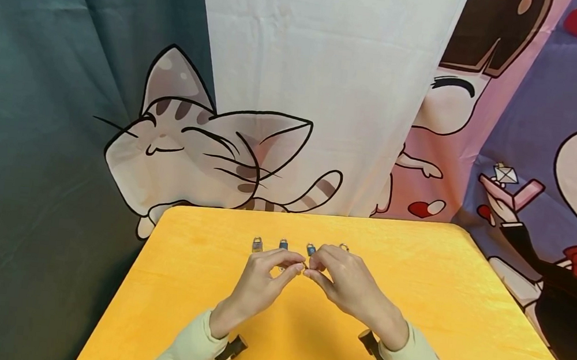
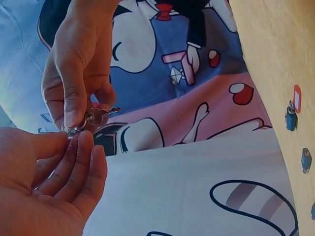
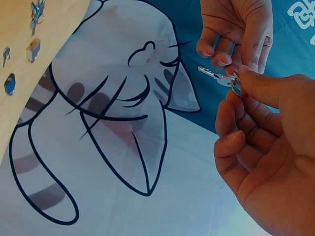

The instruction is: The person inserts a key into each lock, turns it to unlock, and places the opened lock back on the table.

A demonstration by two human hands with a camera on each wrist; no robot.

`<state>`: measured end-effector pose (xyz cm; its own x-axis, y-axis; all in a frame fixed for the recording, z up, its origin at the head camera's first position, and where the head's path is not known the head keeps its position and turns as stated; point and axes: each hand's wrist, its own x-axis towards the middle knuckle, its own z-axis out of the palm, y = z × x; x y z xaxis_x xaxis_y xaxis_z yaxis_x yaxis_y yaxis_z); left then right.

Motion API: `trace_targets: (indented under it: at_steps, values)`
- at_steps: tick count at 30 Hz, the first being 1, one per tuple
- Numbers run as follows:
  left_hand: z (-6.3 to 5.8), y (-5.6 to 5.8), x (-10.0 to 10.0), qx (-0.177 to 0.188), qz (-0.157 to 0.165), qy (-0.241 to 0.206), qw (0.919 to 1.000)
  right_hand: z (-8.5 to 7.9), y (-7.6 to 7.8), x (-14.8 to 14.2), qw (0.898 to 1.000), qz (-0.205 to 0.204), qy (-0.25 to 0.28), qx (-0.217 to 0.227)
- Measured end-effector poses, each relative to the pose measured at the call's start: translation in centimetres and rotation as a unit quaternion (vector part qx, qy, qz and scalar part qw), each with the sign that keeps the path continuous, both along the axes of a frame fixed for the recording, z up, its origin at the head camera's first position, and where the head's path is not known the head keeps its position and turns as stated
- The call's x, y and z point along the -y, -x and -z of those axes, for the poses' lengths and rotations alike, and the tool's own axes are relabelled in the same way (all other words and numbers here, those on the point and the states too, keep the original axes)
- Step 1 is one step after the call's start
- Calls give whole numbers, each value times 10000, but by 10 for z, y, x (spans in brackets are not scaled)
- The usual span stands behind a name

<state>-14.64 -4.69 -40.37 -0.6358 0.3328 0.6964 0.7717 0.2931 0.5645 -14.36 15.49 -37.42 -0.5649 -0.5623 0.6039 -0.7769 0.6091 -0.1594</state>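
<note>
In the head view my left hand (image 1: 263, 279) and right hand (image 1: 349, 278) meet over the yellow table, fingertips almost together. Between them is a small metal key ring (image 3: 236, 88), with silver keys (image 3: 211, 73) hanging off it. The right thumb and fingers pinch the ring, and the left thumb and fingertips pinch at its other side. Seen from the left wrist, the keys (image 2: 102, 114) stick out beside the right fingers, and the fingertips partly hide the ring. Just beyond the hands, a blue padlock (image 1: 311, 249) lies on the table.
Two more padlocks lie farther left, one brassy (image 1: 258, 246) and one blue (image 1: 284, 243). In the left wrist view a red-rimmed tag (image 2: 297, 98) lies by a padlock. Loose keys (image 3: 36, 14) show on the table (image 3: 59, 19). Printed curtains (image 1: 328, 91) hang behind the table.
</note>
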Motion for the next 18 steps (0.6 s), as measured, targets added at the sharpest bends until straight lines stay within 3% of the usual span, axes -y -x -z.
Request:
trace_targets:
  at_steps: [18]
  values:
    - [-3,4,0,-41,65,-16,10000,5,0,-1,9994,52,313,-96]
